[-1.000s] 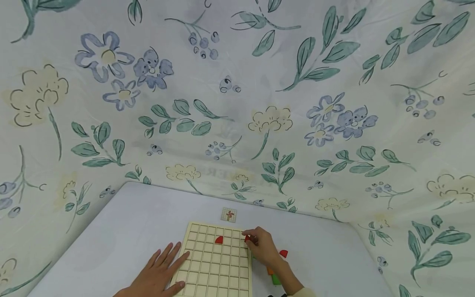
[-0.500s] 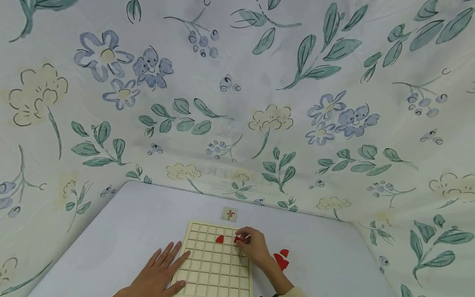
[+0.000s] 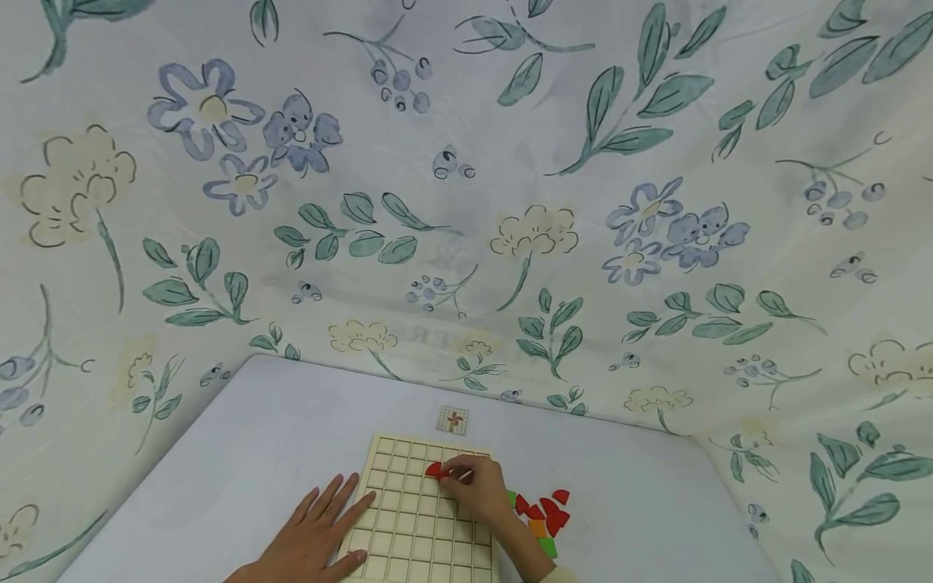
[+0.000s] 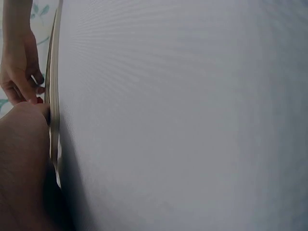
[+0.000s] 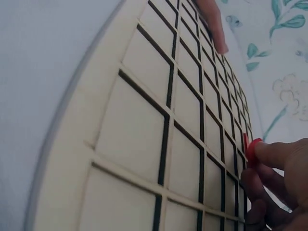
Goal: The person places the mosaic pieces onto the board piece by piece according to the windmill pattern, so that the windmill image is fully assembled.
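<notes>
A cream wooden grid board lies on the white table. My left hand rests with spread fingers along its left edge, thumb and forefinger over the rim. Over the board's upper cells, my right hand pinches a small red piece between thumb and fingers. A red quarter-round piece sits in a cell near the top, right beside those fingertips. In the right wrist view, the held piece is close over the grid, partly covered by the thumb. The left wrist view shows the board edge-on past the left hand.
Several loose red pieces lie right of the board, with an orange square and a green piece among them. Behind the board lies a small card printed with a red pinwheel on a grid. Floral cloth hangs behind the table.
My right hand has moved left across the board with the red piece, from the right edge to beside the placed one. More loose pieces show at the right. The left hand stays put.
</notes>
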Tool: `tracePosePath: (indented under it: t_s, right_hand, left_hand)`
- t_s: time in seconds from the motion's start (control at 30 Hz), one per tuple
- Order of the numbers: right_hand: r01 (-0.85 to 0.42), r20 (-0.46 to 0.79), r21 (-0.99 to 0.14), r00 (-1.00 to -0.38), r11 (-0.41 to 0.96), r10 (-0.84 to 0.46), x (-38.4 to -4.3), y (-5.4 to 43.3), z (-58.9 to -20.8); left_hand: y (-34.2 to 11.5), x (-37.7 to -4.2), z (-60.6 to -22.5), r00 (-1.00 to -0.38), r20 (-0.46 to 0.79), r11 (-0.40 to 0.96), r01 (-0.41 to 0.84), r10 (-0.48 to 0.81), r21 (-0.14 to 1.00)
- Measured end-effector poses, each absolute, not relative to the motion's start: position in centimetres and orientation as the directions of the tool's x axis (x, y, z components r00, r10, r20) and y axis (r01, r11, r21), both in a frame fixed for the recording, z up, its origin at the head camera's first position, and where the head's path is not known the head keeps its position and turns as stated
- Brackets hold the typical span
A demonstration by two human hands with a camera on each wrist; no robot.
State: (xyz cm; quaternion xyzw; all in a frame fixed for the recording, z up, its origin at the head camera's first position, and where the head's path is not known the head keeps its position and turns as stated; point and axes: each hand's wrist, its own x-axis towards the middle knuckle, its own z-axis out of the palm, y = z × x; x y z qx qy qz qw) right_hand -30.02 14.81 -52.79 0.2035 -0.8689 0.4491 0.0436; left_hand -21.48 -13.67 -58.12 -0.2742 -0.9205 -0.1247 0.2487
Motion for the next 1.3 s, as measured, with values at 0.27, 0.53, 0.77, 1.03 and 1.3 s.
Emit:
tracePosePath:
  t_s: [0.27,0.53,0.77,1.03,1.3]
  right_hand:
    - [-0.380,0.276,-0.748,-0.924,0.544,-0.266,-29.7,13.5,-52.9]
    - [-0.366,0.274,-0.744,-0.930,0.559,-0.244,-29.6,12.8,-53.1]
    - [-0.389,0.293,-0.695,-0.921,0.605,-0.257,-29.5,12.7,-53.2]
    - [-0.403,0.297,-0.673,-0.915,0.620,-0.273,-29.2,12.8,-53.4]
    - [-0.458,0.369,-0.596,-0.886,0.659,-0.281,-28.9,12.8,-53.7]
  left_hand:
    - [-13.7,-21.7,-58.5,-0.731,0.522,0.819,0.565,0.439,0.103]
    - [-13.7,-21.5,-58.3,-0.746,0.506,0.818,0.561,0.434,0.127]
    - [-13.6,-21.4,-58.1,-0.755,0.496,0.816,0.559,0.429,0.144]
    - [-13.5,-21.5,-58.3,-0.755,0.497,0.818,0.557,0.427,0.144]
    - [-13.5,-21.3,-57.7,-0.764,0.484,0.822,0.552,0.427,0.144]
